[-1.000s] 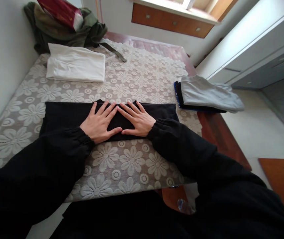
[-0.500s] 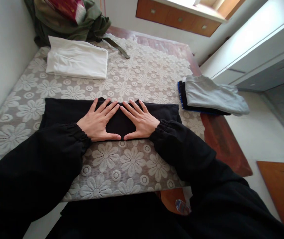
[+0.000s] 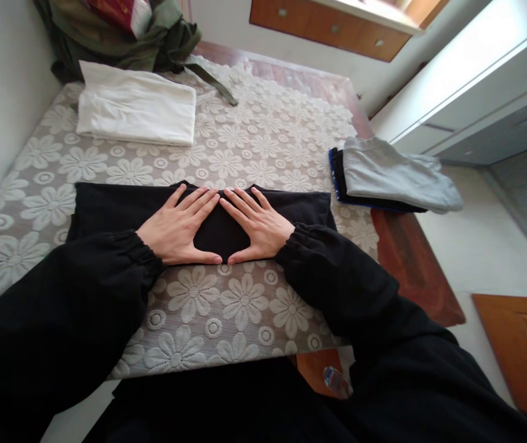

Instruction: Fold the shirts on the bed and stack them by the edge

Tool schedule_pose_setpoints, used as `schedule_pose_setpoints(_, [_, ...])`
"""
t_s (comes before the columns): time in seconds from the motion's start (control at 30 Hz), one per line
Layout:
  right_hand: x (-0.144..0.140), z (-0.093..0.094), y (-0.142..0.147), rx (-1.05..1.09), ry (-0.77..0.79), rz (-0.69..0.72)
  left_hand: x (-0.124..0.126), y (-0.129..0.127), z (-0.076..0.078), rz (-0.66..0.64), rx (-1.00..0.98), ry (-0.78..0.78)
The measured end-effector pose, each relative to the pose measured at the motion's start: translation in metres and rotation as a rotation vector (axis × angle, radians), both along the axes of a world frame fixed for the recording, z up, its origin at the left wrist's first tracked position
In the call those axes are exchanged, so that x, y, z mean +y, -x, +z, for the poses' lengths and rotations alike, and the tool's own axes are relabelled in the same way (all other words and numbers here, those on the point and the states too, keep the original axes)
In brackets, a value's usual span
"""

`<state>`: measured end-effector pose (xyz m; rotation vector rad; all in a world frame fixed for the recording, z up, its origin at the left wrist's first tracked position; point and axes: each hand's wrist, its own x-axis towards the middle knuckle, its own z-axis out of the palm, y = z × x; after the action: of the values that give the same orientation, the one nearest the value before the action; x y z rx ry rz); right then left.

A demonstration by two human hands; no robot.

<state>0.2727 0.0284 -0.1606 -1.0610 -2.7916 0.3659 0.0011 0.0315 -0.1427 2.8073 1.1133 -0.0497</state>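
Note:
A folded black garment lies as a long strip across the flowered lace tablecloth. My left hand and my right hand both rest flat on its middle, fingers spread, fingertips close together. Neither hand grips anything. My black sleeves cover both wrists and hide part of the garment's near edge.
A folded white cloth lies at the back left, beside an olive-green pile with a red item on it. A folded grey garment on dark ones overhangs the table's right edge. Wooden table edge shows on the right.
Both hands stay flat on the black garment; the thumbs have drawn a little apart, showing more black cloth between the palms. The view has shifted slightly.

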Motion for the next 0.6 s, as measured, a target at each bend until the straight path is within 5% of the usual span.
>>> schedule_pose_setpoints(0.6, [-0.0006, -0.0001, 0.001, -0.018, -0.019, -0.006, 0.0006, 0.0004, -0.0029, -0.003, -0.008, -0.014])
